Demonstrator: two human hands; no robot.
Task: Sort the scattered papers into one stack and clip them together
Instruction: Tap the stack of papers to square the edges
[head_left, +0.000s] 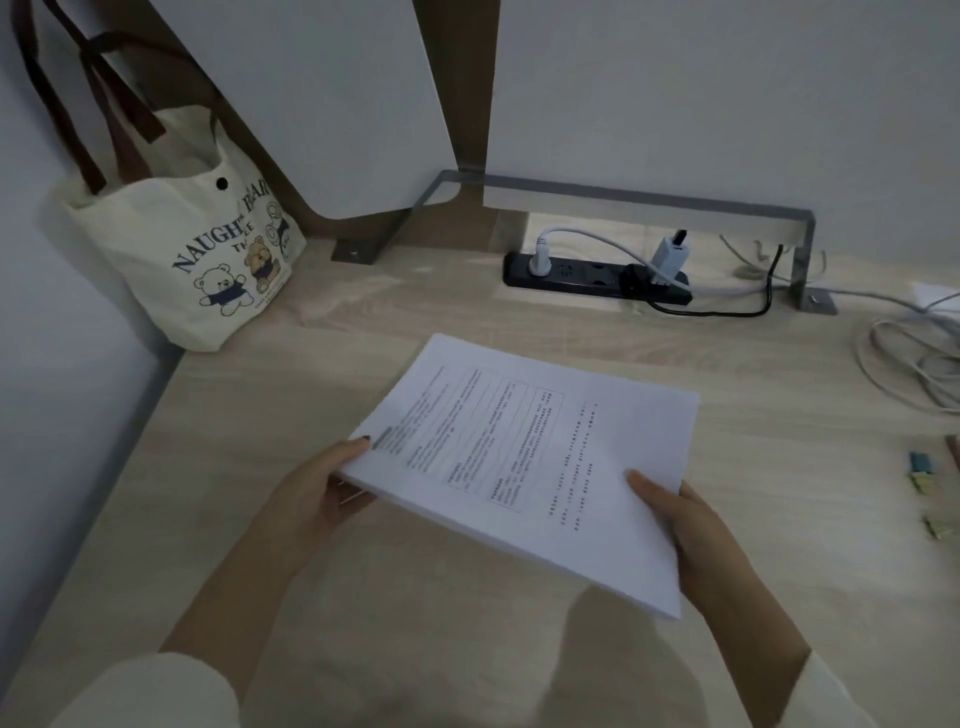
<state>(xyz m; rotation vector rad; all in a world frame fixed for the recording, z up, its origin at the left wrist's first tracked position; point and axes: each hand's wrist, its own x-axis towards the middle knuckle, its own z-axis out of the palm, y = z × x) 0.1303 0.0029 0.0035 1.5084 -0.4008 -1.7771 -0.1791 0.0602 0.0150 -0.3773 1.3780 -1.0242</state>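
Observation:
A stack of white printed papers (524, 457) is held just above the light wooden desk (270, 415), its sheets lined up into one block. My left hand (311, 499) grips the stack's left corner, thumb on top. My right hand (696, 540) holds the right edge, thumb lying on the top sheet. Two small binder clips, one blue-green (920, 470) and one yellowish (937, 526), lie on the desk at the far right, apart from both hands.
A cream tote bag with bear prints (208, 249) leans in the back left corner. A black power strip (592, 278) with plugs sits at the back under a metal bracket (649, 195). Coiled white cables (909, 364) lie at the right.

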